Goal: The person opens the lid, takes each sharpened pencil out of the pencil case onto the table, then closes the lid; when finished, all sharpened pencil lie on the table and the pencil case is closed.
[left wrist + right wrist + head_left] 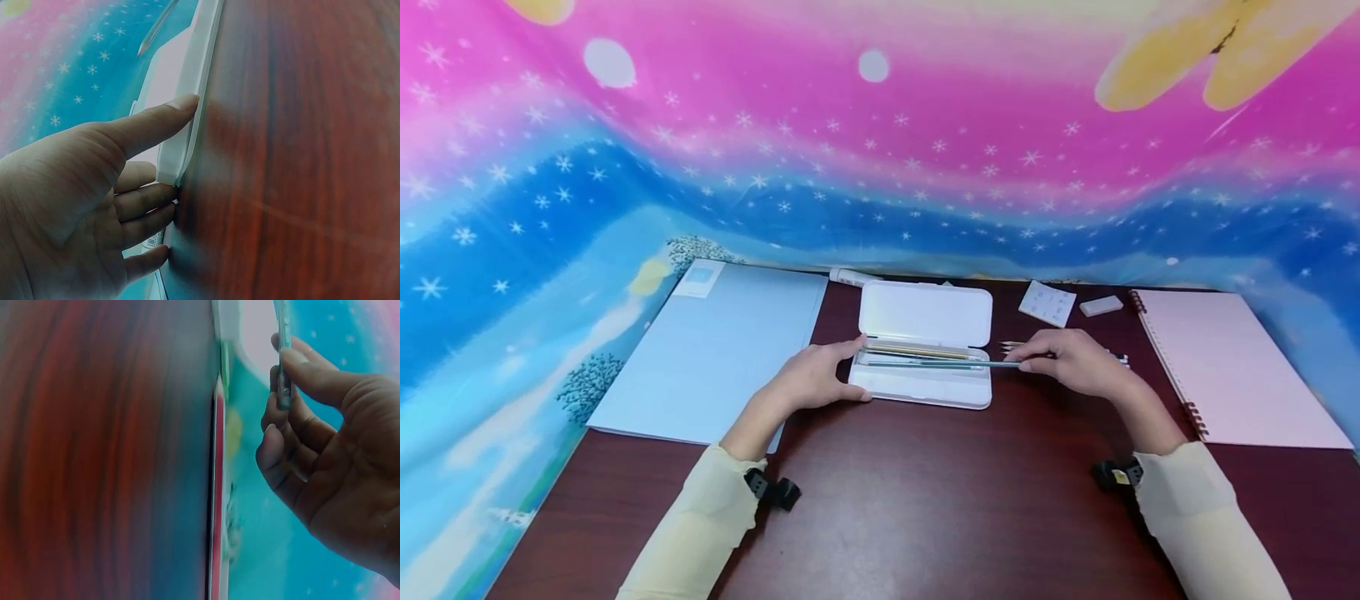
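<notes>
Remotely, I see a pale blue folder (722, 358) at left, then my left hand (811, 377), thumb and fingers gripping the left end of the open white case (925, 388). A green pencil (936, 364) extends over that case, its right end pinched by my right hand (1075, 360). Farther right lies a pink spiral notebook (1232, 367).

Head cam fwd/down on table (925, 500), wrist cams v. close, turned sideways, head & L share case (925, 321)
</notes>
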Available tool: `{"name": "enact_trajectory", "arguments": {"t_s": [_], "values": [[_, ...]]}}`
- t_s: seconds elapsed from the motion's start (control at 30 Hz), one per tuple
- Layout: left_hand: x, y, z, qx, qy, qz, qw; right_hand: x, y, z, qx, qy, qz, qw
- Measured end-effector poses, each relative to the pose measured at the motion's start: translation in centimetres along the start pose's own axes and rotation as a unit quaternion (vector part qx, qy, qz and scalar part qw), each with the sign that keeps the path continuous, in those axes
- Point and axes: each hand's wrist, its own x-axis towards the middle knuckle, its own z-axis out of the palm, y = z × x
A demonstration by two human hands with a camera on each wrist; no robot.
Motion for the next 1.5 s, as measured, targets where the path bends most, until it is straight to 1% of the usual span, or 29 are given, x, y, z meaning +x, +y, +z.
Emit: {"name": "enact_trajectory", "arguments": {"t_s": [0.17,0.27,0.37,0.47,0.57,0.67,0.83,1.03,1.17,1.5], "values": [[-0.2,0.0,0.0,0.000,0.000,-0.001,1.0000,-1.9,2.1,-1.3,-0.017,0.023,-0.008,1.000],[-0.1,0.0,0.0,-0.002,-0.001,0.003,1.0000,-3.3,3.4,-2.1,-0.010,0.030,0.009,0.999],[-0.1,-0.1,0.0,-0.002,0.001,0.004,1.0000,-4.6,4.6,-2.8,0.015,0.021,0.043,0.999],[-0.2,-0.2,0.0,-0.003,0.003,-0.001,1.0000,-5.4,5.7,-3.4,0.035,0.004,0.083,0.996],[-0.3,-0.2,0.1,-0.003,0.004,-0.003,1.0000,-6.0,6.6,-4.1,0.041,-0.010,0.119,0.992],[-0.2,-0.2,0.2,-0.005,0.006,-0.001,1.0000,-6.4,7.4,-4.5,0.045,-0.022,0.138,0.989],[-0.2,-0.1,0.2,-0.009,0.007,0.005,0.9999,-7.0,8.3,-4.9,0.046,-0.027,0.147,0.988],[-0.1,0.1,0.1,-0.006,0.009,0.005,0.9999,-7.1,8.8,-4.9,0.036,-0.029,0.164,0.985],[-0.1,0.2,0.1,-0.006,0.006,0.003,1.0000,-6.8,8.8,-4.8,0.019,-0.034,0.179,0.983],[-0.1,0.1,0.0,-0.007,0.003,0.000,1.0000,-5.9,8.5,-4.6,0.006,-0.033,0.183,0.983]]}}
